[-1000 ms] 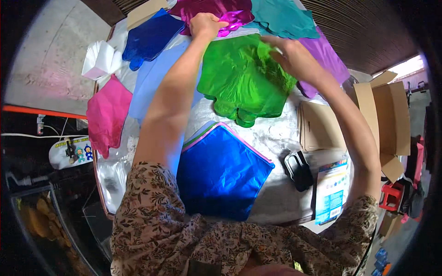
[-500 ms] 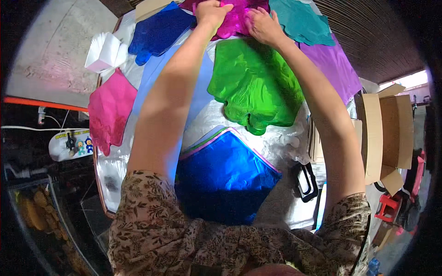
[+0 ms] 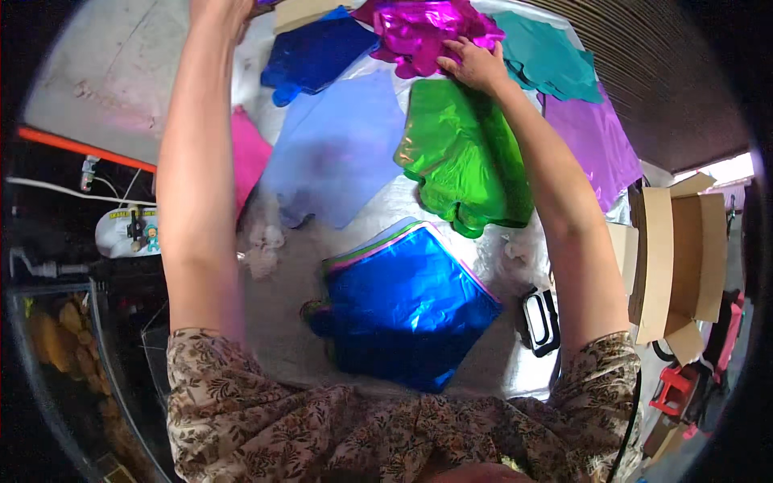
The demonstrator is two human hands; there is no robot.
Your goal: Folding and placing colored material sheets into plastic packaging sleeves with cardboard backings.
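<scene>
My right hand (image 3: 477, 66) rests with spread fingers on the near edge of a stack of shiny magenta foil pieces (image 3: 419, 32), which look like flat, uninflated foil balloons. At the upper left, my left hand (image 3: 219, 11) is cut off by the picture's edge, so its fingers barely show. Beside it lie dark blue foil pieces (image 3: 318, 50). Similar stacks spread around: teal (image 3: 547, 56), purple (image 3: 592, 141), green (image 3: 459, 145), pale blue (image 3: 334, 145) and pink (image 3: 250, 157), the last partly behind my left arm. Closest to me lies a bright blue stack (image 3: 411, 306) with green and pink edges beneath.
A black-framed object with a white middle (image 3: 539, 322) lies on the table (image 3: 282, 338) by my right forearm. Open cardboard boxes (image 3: 680, 258) stand at the right, with a red stool (image 3: 675, 390) below them. Crumpled clear plastic (image 3: 264, 249) sits left of the bright blue stack.
My left hand has left the magenta stack and swung to the upper left. My right hand stays at the magenta stack, its fingers now spread. The whole view has shifted slightly.
</scene>
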